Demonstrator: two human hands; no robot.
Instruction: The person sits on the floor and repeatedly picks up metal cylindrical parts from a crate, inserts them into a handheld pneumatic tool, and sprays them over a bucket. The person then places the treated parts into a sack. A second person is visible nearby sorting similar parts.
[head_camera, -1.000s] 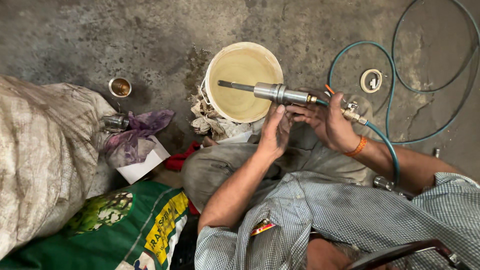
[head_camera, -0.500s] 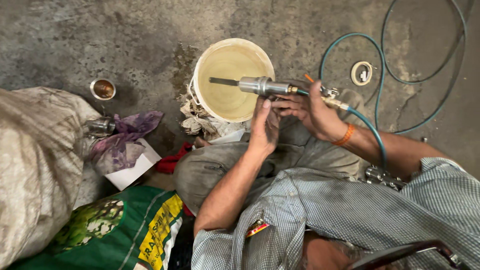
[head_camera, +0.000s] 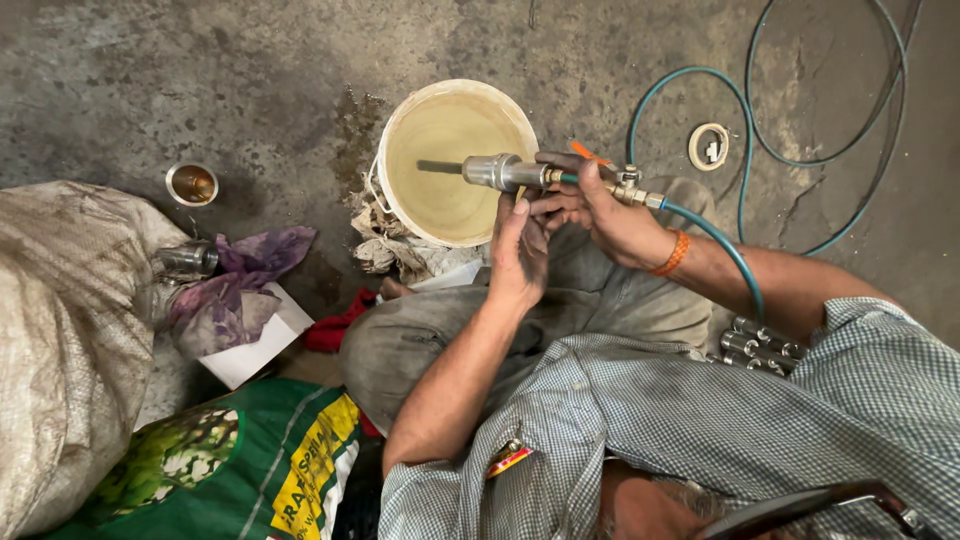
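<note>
Head view, person seated on a stained concrete floor (head_camera: 200, 80).

Right hand (head_camera: 610, 215): fingers closed around the rear of a silver cylindrical metal tool with a thin dark rod at its front (head_camera: 495, 171), at the brass fitting (head_camera: 630, 190) where a teal rubber hose (head_camera: 740, 270) joins. An orange band (head_camera: 672, 254) sits on that wrist.

Left hand (head_camera: 518, 255): just below the tool, palm turned toward it, fingertips (head_camera: 520, 208) touching its underside near the right hand's fingers. Cannot tell whether it truly grips or only steadies.

Tool lies roughly level, its rod end over the mouth of a cream round plastic bucket holding pale yellowish liquid (head_camera: 440, 205), directly ahead of both hands. Whether the rod touches the liquid: cannot tell.

Crumpled dirty white rags (head_camera: 395, 250) lie against the bucket, left of the hands. Farther left: a purple cloth (head_camera: 240, 275), a small round metal cup (head_camera: 192, 184), a large grey woven sack (head_camera: 70, 340). Beyond the right hand, the hose loops across the floor around a small white ring (head_camera: 709, 146). A row of shiny metal cylinders (head_camera: 755, 345) lies beneath the right forearm.
</note>
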